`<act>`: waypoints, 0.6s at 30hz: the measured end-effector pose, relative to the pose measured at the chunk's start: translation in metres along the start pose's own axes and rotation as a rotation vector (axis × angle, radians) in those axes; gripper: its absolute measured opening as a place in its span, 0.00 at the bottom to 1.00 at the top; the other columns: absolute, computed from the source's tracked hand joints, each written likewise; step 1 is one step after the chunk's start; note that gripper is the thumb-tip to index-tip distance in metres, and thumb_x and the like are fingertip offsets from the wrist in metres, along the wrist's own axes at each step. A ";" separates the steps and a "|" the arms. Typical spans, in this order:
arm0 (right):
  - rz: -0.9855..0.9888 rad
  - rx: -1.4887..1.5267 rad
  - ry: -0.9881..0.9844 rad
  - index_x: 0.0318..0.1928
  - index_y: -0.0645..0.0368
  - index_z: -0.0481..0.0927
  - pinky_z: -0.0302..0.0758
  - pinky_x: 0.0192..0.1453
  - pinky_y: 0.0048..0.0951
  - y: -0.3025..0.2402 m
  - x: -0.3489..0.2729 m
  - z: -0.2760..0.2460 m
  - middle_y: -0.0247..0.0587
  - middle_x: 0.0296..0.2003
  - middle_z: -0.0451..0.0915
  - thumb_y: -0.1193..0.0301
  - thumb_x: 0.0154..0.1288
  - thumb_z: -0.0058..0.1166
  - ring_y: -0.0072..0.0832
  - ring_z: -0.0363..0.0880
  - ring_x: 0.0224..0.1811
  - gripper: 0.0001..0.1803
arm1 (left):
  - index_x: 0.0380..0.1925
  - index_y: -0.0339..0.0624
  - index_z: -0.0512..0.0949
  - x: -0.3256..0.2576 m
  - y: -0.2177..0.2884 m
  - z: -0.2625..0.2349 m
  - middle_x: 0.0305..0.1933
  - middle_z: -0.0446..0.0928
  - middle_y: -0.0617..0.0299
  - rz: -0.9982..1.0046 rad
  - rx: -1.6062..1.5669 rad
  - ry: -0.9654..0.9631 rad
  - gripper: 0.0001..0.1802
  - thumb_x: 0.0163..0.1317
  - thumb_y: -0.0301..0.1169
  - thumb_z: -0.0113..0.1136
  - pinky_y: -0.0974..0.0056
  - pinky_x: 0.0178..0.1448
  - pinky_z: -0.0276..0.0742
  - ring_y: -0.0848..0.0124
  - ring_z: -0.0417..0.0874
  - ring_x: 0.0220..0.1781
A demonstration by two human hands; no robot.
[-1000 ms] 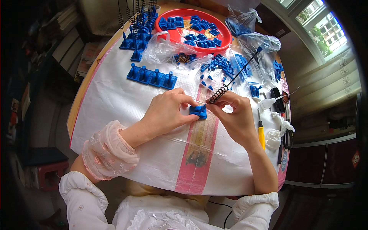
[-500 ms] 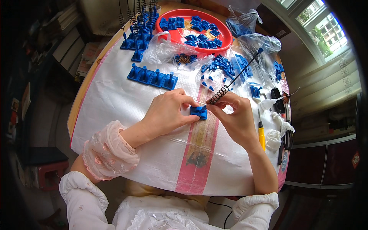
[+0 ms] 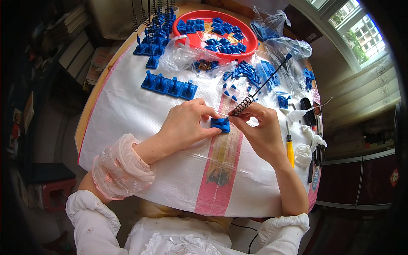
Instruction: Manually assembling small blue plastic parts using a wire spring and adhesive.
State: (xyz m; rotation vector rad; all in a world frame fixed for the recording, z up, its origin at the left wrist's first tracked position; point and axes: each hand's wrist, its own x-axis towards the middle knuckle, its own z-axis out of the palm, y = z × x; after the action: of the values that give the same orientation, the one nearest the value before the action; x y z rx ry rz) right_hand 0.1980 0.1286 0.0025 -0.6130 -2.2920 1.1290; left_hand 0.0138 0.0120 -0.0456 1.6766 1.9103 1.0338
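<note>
— From the head camera, what do the two hands have?

— The left hand [image 3: 187, 125] pinches a small blue plastic base [image 3: 220, 124] against the white woven sheet [image 3: 127, 110] on the table [image 3: 91, 112], its fingers [image 3: 203, 111] closed over the piece's left side. The right hand [image 3: 261, 127] has its fingers [image 3: 246, 112] closed on the coiled end of a black spring rod [image 3: 260, 88].

— How does the rod lie relative to the base?

— Its long axis runs up and to the right, away from the person, the blue-capped tip high over the clear bags [image 3: 280, 46]. The coil end sits just above the base, between both sets of fingertips, so base and rod end are all but touching. The left hand is nearer the base.

— And around them?

— A row of joined blue bases [image 3: 169, 85] lies further up the sheet, a red tray [image 3: 250, 42] of blue parts beyond it, and a yellow-handled screwdriver [image 3: 290, 146] just right of the right wrist.
</note>
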 end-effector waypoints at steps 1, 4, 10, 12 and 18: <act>0.000 0.000 0.000 0.40 0.67 0.88 0.77 0.42 0.27 0.000 0.000 0.000 0.40 0.32 0.86 0.80 0.62 0.68 0.23 0.81 0.34 0.06 | 0.46 0.56 0.92 0.000 0.000 0.000 0.34 0.79 0.66 -0.002 -0.001 -0.002 0.19 0.54 0.43 0.81 0.64 0.38 0.74 0.72 0.75 0.31; 0.003 -0.003 0.000 0.40 0.67 0.88 0.77 0.42 0.28 0.001 0.000 0.000 0.40 0.32 0.86 0.79 0.62 0.68 0.24 0.80 0.34 0.06 | 0.46 0.56 0.92 0.000 0.000 0.001 0.34 0.78 0.65 0.000 0.011 -0.003 0.19 0.54 0.43 0.81 0.64 0.37 0.73 0.72 0.75 0.31; -0.007 -0.011 0.005 0.40 0.67 0.88 0.76 0.42 0.28 0.001 0.000 -0.001 0.40 0.32 0.86 0.79 0.62 0.69 0.24 0.80 0.33 0.06 | 0.46 0.57 0.92 0.000 0.000 0.001 0.33 0.76 0.65 0.001 0.005 -0.001 0.19 0.54 0.44 0.81 0.63 0.37 0.72 0.71 0.74 0.31; -0.004 -0.012 0.004 0.40 0.67 0.88 0.76 0.41 0.28 -0.001 0.000 -0.001 0.40 0.32 0.86 0.79 0.62 0.69 0.24 0.80 0.33 0.06 | 0.46 0.57 0.92 0.000 0.000 0.000 0.33 0.76 0.65 0.001 0.007 -0.002 0.19 0.54 0.44 0.81 0.63 0.37 0.72 0.71 0.74 0.31; 0.002 -0.016 -0.002 0.39 0.67 0.88 0.76 0.41 0.28 -0.001 0.001 -0.001 0.41 0.31 0.86 0.79 0.62 0.69 0.24 0.80 0.33 0.06 | 0.46 0.57 0.92 0.000 0.000 0.001 0.34 0.76 0.65 -0.003 0.008 -0.008 0.18 0.55 0.44 0.80 0.63 0.38 0.72 0.71 0.74 0.31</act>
State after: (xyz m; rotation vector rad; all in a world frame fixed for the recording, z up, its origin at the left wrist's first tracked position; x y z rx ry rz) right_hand 0.1974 0.1291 0.0038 -0.6213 -2.3047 1.1130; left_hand 0.0140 0.0122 -0.0461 1.6792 1.9136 1.0179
